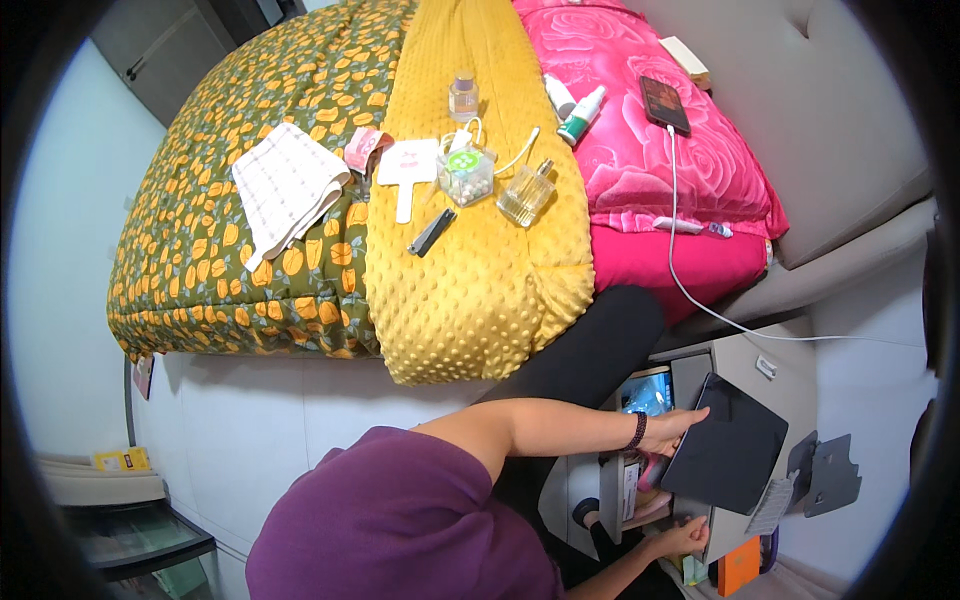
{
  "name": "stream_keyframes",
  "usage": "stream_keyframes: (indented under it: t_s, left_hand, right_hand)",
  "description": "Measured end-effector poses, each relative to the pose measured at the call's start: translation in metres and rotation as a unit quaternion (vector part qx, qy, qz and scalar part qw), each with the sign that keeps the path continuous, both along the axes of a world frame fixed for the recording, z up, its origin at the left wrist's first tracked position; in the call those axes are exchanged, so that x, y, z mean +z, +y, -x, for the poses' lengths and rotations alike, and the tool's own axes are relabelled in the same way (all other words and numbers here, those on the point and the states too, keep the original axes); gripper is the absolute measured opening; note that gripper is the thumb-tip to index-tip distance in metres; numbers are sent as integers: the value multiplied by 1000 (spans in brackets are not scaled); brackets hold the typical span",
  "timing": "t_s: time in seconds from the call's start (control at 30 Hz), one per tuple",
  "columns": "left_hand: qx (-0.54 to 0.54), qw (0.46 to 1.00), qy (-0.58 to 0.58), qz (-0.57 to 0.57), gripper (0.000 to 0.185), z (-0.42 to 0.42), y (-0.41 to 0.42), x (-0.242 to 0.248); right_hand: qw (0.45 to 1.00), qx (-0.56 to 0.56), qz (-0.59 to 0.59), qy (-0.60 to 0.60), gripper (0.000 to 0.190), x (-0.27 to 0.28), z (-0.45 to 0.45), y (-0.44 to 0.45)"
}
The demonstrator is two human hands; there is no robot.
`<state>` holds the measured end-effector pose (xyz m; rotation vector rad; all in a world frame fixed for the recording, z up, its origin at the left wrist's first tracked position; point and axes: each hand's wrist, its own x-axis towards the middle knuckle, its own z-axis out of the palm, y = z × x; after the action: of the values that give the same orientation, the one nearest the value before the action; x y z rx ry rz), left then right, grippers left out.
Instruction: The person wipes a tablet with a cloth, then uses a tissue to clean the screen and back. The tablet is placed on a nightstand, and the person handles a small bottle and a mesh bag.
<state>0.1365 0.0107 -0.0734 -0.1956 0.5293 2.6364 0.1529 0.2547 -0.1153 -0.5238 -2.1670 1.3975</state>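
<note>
My left hand (669, 433), with a dark beaded bracelet at its wrist, grips the near edge of a dark flat tablet (726, 442). The tablet is tilted above the top of a grey nightstand (761, 345). Below it, my right hand (684, 538) is at the nightstand's lower front edge with curled fingers; whether it holds anything cannot be made out. A drawer (612, 495) stands pulled out under my left forearm. Inside lie a blue package (648, 393), a white box (631, 489) and pink items. Beyond the tablet are dark flat panels (834, 474) and a grey ridged piece (772, 504).
A bed with a yellow blanket (465, 315) carries a perfume bottle (526, 195), a jar (466, 176), a nail clipper (432, 232) and a cloth (291, 187). A white cable (679, 262) runs from a phone (664, 105) across the nightstand. An orange box (739, 566) stands beside it.
</note>
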Motion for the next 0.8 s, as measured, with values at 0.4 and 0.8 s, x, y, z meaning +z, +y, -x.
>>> stream_keyframes:
  t_s: [0.4,0.8]
  left_hand:
    - [-28,998,-31,54,52,-10,-5,0]
    - [112,740,172,641,45,-38,-63,63]
  right_hand:
    - [966,50,245,-67,36,11,-5,-18]
    - [998,-48,41,-21,33,34,-4,0]
